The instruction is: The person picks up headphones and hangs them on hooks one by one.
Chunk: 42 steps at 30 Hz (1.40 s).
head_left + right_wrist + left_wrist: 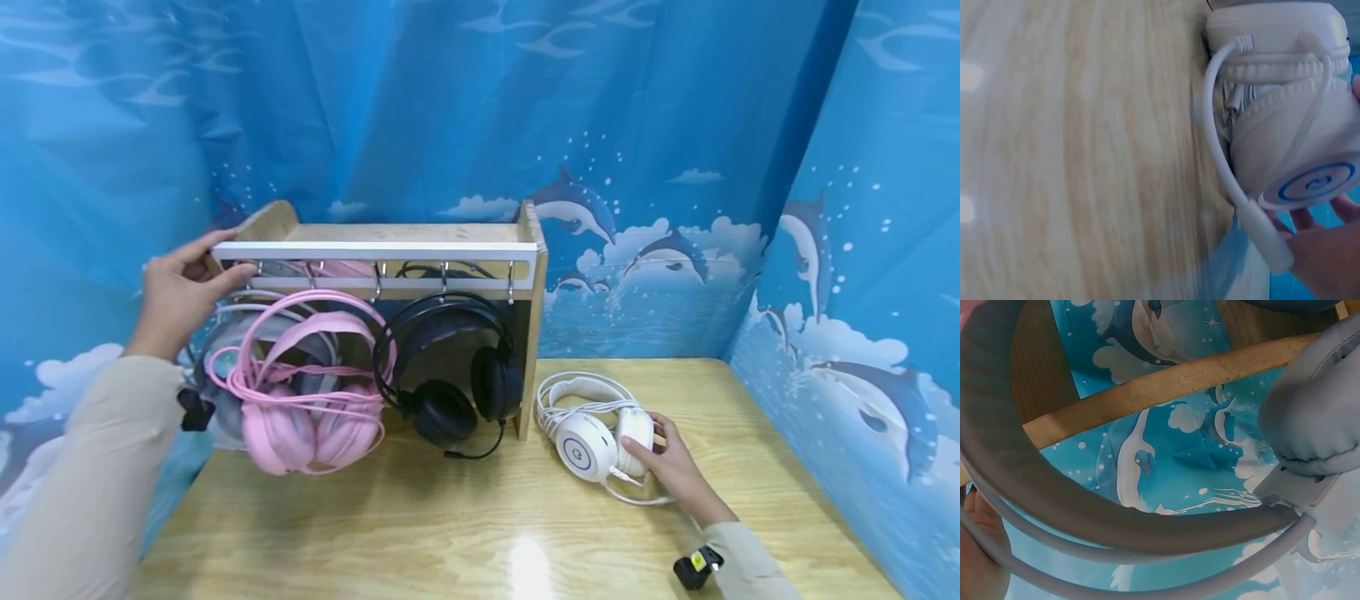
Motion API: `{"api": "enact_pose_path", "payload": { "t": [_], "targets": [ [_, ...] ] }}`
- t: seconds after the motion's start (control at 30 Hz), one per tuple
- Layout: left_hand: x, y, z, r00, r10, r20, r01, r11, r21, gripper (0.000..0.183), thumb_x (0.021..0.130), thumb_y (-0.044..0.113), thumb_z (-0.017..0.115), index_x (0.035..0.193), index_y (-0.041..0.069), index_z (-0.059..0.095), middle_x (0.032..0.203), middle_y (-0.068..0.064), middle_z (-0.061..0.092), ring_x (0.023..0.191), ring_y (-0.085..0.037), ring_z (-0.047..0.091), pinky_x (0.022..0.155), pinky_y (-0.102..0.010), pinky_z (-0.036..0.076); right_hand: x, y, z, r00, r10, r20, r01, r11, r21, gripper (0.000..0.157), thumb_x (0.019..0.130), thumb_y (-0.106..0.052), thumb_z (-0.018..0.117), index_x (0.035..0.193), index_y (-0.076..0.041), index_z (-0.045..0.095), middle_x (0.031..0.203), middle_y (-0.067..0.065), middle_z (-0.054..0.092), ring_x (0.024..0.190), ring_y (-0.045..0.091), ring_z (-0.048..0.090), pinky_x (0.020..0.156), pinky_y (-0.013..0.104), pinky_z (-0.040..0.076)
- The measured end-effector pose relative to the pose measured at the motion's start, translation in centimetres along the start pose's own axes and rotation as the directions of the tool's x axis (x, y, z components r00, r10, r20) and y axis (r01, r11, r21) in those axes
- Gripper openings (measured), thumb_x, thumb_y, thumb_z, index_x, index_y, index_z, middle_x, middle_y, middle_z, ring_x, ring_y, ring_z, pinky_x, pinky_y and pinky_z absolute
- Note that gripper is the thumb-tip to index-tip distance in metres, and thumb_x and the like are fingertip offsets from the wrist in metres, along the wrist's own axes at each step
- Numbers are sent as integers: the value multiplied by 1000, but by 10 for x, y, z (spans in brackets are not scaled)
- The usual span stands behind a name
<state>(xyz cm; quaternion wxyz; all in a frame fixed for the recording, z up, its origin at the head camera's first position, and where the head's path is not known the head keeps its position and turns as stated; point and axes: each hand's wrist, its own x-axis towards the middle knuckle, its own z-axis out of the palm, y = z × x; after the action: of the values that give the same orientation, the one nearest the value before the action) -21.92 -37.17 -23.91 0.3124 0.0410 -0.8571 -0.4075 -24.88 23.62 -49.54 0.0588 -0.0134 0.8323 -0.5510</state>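
My left hand [176,296] grips the left end of the wooden rack [534,333], thumb on the front of its white hook rail [375,251]. On the right, my right hand [675,465] holds one ear cup of the white headphones [587,447], which are on the table beside the rack. Their microphone boom [1216,131] curves out toward the camera in the right wrist view. Below my left hand hang pink headphones [279,435] and, behind them, grey headphones [1110,528]. Black headphones [442,414] hang from the hooks farther right.
The wooden table [390,533] extends in front of the rack and to its right. Blue dolphin-print curtains [450,108] enclose the back and sides. Several metal hooks [511,283] line the rail, and the pink headphones' coiled cable [247,385] loops around their front.
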Motion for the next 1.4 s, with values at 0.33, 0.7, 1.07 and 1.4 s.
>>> {"api": "enact_pose_path", "payload": {
  "t": [0.33,0.7,1.07,1.4],
  "targets": [
    [-1,-3,-3,1000,5,-2,-5,1000,-9,53,83,30,74,133,21,59,72,6,49,63,-9,43,51,-17,37,13,4,-18,984,-175,-20,176,983,47,65,98,-23,56,148,2,22,148,26,28,134,40,33,93,9,35],
    [0,-5,-3,1000,-7,-4,7,1000,-5,54,83,31,74,134,22,58,74,6,50,65,-9,43,52,-16,38,50,1,-25,997,-75,-21,77,986,145,65,101,-38,47,147,5,27,149,26,32,97,-20,44,84,7,40],
    [2,-1,0,1000,3,1,-3,1000,-30,53,83,30,74,133,21,59,76,6,51,65,-8,45,53,-15,39,76,7,-19,997,33,66,-51,955,291,64,100,-29,50,147,8,25,140,16,43,98,-8,51,88,14,42],
    [0,-1,1,1000,14,-8,-15,999,-32,52,83,28,75,133,21,59,79,8,54,66,-6,46,53,-13,40,77,10,-18,987,97,126,-149,843,517,66,102,-27,47,150,5,16,123,-1,59,101,-3,56,90,18,46]
  ]
}}
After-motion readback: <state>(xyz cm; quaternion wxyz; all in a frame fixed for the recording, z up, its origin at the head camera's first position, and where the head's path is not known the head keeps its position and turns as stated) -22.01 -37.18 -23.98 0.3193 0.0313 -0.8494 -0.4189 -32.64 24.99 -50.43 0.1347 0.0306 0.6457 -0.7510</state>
